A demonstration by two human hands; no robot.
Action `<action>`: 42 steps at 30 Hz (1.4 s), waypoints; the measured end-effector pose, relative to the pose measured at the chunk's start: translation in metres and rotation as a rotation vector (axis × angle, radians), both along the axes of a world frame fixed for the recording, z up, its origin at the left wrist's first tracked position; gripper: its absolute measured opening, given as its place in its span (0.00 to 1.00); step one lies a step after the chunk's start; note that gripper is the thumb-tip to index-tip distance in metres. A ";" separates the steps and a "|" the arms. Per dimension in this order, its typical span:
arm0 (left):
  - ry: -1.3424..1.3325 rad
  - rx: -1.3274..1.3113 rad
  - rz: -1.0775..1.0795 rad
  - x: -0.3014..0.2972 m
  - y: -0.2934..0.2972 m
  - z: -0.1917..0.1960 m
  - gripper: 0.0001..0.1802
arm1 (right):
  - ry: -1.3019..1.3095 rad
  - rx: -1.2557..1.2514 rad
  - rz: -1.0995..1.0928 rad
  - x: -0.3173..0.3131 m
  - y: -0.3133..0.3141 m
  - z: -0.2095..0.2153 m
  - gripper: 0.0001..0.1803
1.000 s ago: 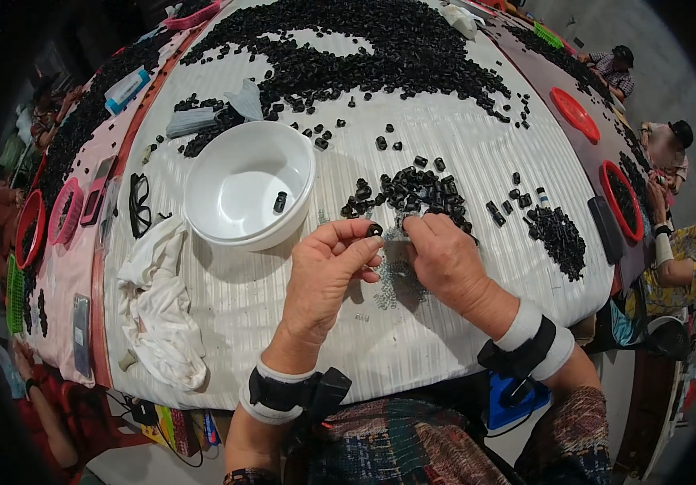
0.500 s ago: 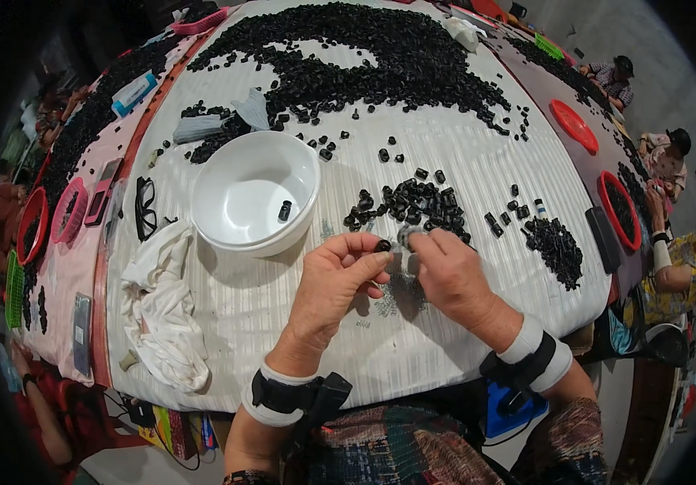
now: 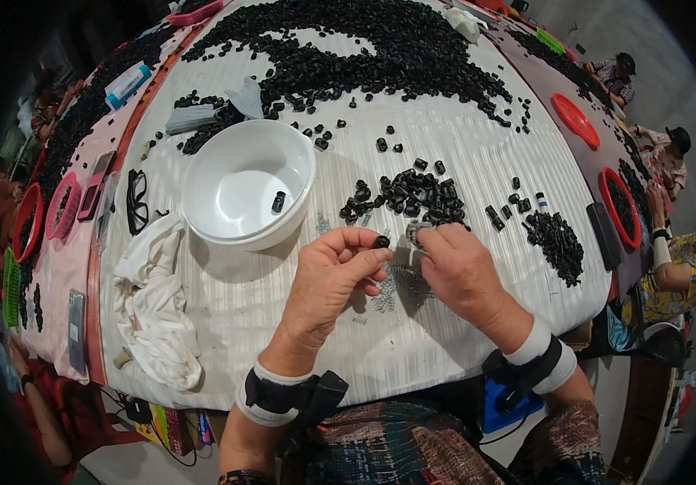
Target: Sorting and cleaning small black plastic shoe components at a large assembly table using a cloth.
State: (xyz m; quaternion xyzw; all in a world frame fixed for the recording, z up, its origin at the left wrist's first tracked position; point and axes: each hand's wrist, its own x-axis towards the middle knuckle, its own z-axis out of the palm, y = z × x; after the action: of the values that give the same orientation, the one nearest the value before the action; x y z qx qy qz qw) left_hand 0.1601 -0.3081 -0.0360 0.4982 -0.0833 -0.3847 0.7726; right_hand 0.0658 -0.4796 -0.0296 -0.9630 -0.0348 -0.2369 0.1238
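Above the near middle of the pale cloth-covered worktop [image 3: 412,347], we see a small black part [image 3: 381,242] at the tips of the left hand [image 3: 333,271], just beside the right hand [image 3: 461,263]. In our judgement, a drop is the likeliest mishap: the part is tiny and rounded, only its edge is pinched, and a slight roll of the thumb could send it loose. If it fell, we might lose sight of it against the heap of black parts [image 3: 424,194] just beyond the right hand. The small silvery pieces [image 3: 383,295] lie loose below the hands, so a dragging wrist or finger could scatter them. We would also watch the white bowl [image 3: 235,194], near the left hand, since a sideways knock could shift it and the lone black cylinder [image 3: 279,202] inside.

As for the hands, they are apart, with a narrow gap between their fingertips. The left one has thumb and forefinger closed on the part, its other fingers loosely curled. The right one is bent inward, its fingers bunched near a greyish thing [image 3: 414,234] at the tips; it is too blurred for us to name, and we cannot tell whether the fingers grip it. Neither of them touches the bowl or the pile of slim black pieces [image 3: 556,242] off to the right.
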 end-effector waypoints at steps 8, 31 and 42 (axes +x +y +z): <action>-0.013 -0.012 -0.025 0.000 0.000 -0.003 0.11 | 0.036 0.103 -0.021 0.006 0.000 -0.006 0.15; -0.191 -0.057 0.029 -0.011 0.001 0.004 0.10 | -0.213 0.576 0.158 0.012 0.022 0.019 0.12; -0.244 -0.046 0.068 -0.015 0.001 0.008 0.09 | -0.320 0.267 0.195 0.008 0.020 0.022 0.16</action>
State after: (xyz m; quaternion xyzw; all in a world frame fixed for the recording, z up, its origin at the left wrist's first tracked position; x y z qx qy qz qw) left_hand 0.1449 -0.3074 -0.0280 0.5260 -0.1684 -0.2929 0.7805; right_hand 0.0733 -0.4598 -0.0076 -0.8803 -0.1153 -0.3760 0.2653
